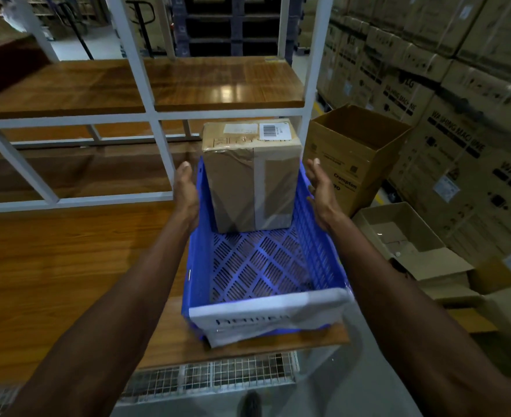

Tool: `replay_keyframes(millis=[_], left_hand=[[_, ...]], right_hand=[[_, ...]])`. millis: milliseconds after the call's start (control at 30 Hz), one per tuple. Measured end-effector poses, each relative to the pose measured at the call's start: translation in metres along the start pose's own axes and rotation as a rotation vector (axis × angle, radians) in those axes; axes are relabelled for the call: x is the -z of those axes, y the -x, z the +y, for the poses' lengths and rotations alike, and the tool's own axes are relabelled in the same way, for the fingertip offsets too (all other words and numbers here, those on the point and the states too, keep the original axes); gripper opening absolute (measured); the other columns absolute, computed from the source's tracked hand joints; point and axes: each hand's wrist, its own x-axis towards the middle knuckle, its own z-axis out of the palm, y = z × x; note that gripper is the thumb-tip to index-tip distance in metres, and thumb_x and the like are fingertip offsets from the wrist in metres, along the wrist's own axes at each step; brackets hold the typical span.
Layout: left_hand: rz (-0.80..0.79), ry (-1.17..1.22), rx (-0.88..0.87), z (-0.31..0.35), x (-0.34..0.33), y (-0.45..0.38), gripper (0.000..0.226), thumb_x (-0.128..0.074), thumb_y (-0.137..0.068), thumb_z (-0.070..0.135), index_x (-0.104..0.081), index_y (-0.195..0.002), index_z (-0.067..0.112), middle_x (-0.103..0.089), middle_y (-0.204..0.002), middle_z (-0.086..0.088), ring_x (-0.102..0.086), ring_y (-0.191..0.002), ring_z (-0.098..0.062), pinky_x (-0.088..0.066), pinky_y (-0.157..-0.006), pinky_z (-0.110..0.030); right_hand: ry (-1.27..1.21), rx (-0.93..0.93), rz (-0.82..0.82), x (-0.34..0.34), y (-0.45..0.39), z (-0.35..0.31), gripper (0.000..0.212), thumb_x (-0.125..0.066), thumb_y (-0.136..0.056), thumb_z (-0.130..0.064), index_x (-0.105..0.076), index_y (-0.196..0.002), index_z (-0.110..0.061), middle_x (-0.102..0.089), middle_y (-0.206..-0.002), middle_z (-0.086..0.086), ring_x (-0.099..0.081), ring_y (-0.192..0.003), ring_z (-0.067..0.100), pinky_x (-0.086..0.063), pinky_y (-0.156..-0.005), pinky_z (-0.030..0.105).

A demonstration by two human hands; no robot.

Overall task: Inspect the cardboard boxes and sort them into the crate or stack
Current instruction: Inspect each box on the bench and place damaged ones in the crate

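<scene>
Blue crate (323, 233) sits at the right edge of the wooden surface (52, 266), centre of frame, its near end slightly overhanging; a white label (266, 317) covers the near wall, text blurred. One taped cardboard box (249, 179) stands upright inside the crate against the far end, barcode sticker (270, 130) on its top face. Rest of the crate's perforated floor is bare. Both hands are spread open, palms facing each other, holding nothing: left hand (187, 194) sits over the crate's left wall just beside the box, right hand (320, 191) over the right wall, also just beside it. Neither hand is touching the box; a gap shows on each side. White metal frame (157, 139) with a wooden shelf (163, 82) runs across the upper half of frame. Right of the surface, on the floor: an open-topped carton (353, 155) printed "Crompton", and lower right a flatter open carton (404, 233). Stacked washing-machine cartons (459, 100) fill the right and upper-right. Wire mesh (218, 377) is visible below the surface edge, bottom centre.
</scene>
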Motion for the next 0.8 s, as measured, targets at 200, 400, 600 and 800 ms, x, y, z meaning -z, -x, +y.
replay_keyframes(millis=[200, 400, 600, 800], left_hand=[[0.097, -0.097, -0.091, 0.005, 0.008, 0.087, 0.042, -0.034, -0.112, 0.042, -0.049, -0.14, 0.015, -0.054, -0.11, 0.013, -0.055, -0.097, -0.004, -0.052, -0.066, -0.017], [-0.029, -0.19, -0.159, -0.004, 0.018, 0.181, 0.032, -0.036, -0.112, 0.039, -0.055, -0.132, 0.023, -0.057, -0.127, 0.011, -0.055, -0.113, 0.0, -0.041, -0.097, -0.025], [-0.202, -0.384, -0.254, -0.007, 0.034, 0.25, 0.034, -0.052, -0.106, 0.035, -0.062, -0.134, 0.019, -0.062, -0.124, 0.015, -0.058, -0.108, 0.014, -0.047, -0.087, -0.014], [-0.38, -0.237, -0.152, -0.024, 0.044, 0.287, 0.028, -0.05, -0.106, 0.035, -0.071, -0.12, 0.023, -0.072, -0.12, 0.005, -0.065, -0.116, -0.017, -0.05, -0.105, -0.038]], right_hand=[[0.07, 0.065, 0.033, 0.023, 0.067, 0.003, 0.057, -0.033, -0.11, -0.053, -0.041, -0.159, -0.024, -0.038, -0.163, 0.001, -0.035, -0.149, 0.023, -0.03, -0.121, 0.048], [0.047, 0.065, 0.05, 0.041, 0.144, 0.007, 0.067, -0.049, -0.1, -0.06, -0.047, -0.156, -0.022, -0.047, -0.158, 0.004, -0.039, -0.147, 0.023, -0.036, -0.114, 0.045], [0.029, 0.085, 0.102, 0.045, 0.223, 0.011, 0.069, -0.059, -0.088, -0.055, -0.056, -0.15, -0.026, -0.054, -0.153, 0.0, -0.048, -0.139, 0.022, -0.042, -0.101, 0.037], [0.049, 0.084, 0.205, 0.038, 0.29, 0.023, 0.041, -0.061, -0.101, -0.035, -0.063, -0.141, -0.025, -0.066, -0.139, 0.003, -0.061, -0.125, 0.024, -0.051, -0.088, 0.032]])
